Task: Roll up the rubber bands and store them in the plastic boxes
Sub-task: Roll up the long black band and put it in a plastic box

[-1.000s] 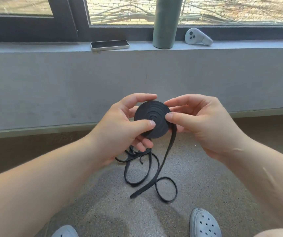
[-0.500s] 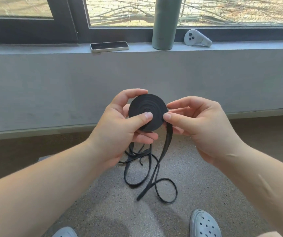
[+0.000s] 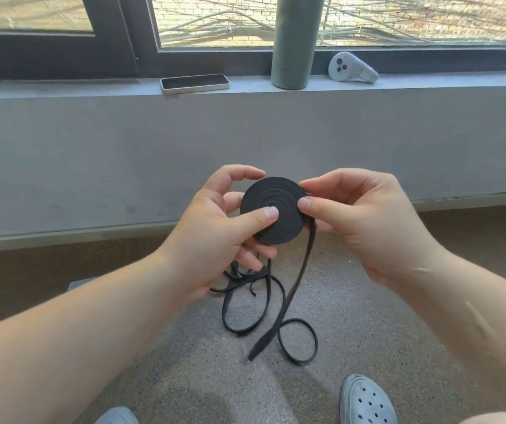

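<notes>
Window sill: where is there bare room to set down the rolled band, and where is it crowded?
The sill is bare left of the phone and right of the controller. From the phone past the bottle to the controller, there are only narrow gaps.

A speckled grey floor (image 3: 367, 347) fills the lower half of the frame. Loose loops of a black rubber band (image 3: 297, 341) lie on it at lower centre. Two grey clogs stand at the bottom edge, one at lower right (image 3: 367, 402), one cut off at lower left (image 3: 117, 416). Across the upper frame runs a grey window ledge (image 3: 62, 88), carrying a flat phone (image 3: 195, 83), an upright green bottle (image 3: 294, 41) and, further right, a pale controller (image 3: 351, 70).
</notes>
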### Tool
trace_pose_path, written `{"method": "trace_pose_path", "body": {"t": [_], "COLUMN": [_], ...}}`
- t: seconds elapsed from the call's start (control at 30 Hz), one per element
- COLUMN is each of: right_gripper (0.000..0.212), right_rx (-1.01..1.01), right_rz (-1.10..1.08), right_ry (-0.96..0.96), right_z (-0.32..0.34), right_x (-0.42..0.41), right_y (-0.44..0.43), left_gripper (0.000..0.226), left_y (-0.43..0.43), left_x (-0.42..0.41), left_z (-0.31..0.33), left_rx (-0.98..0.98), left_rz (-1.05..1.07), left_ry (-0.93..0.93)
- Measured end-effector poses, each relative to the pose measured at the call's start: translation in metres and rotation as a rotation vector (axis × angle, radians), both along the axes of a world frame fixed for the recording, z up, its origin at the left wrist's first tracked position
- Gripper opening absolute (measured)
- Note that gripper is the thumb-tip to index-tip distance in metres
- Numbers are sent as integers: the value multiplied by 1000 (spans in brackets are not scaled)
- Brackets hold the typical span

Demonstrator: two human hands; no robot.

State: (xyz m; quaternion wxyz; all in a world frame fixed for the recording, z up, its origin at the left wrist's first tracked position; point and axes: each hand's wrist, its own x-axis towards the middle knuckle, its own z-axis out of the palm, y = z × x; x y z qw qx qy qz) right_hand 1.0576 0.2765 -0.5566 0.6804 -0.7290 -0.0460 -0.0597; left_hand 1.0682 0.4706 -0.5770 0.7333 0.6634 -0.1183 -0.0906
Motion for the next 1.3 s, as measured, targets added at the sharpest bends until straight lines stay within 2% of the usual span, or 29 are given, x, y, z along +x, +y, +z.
{"method": "trace_pose_path", "body": {"t": [0.13,0.23,0.43,0.77,0.9,1.03,1.13,1.3], "right_gripper": [15,15,14,18,17,16,17,16], "right_rx": [-68,-59,91,144,65,-29,-15,-24], "right_rz": [63,72,77,-44,-75,-1,84,82], "right_ry": [-2,-7,24,-1,-11,18,33,26], "right_z": [5,4,3,-14,-15,-3,2,-1], "right_x": [1,2,0,-11,-9,-1,1,2], "right_y": [-6,-5,-4,14,12,0,-4,-4], "left_gripper": [46,43,38,38,35,41,52,45], "left_y": [2,2,-1,-5,-3,8,9,6], "left_x": [2,3,-1,-4,-4,3,3,2], "left_z": [2,2,0,-3,-4,0,3,1], "left_rx": [56,57,-77,-236,-143,48,79,57], "left_rz": [-54,-78,-49,27,-19,-13,-58,-59], "left_ry": [-39,-47,41,133,165,41,-6,4]}}
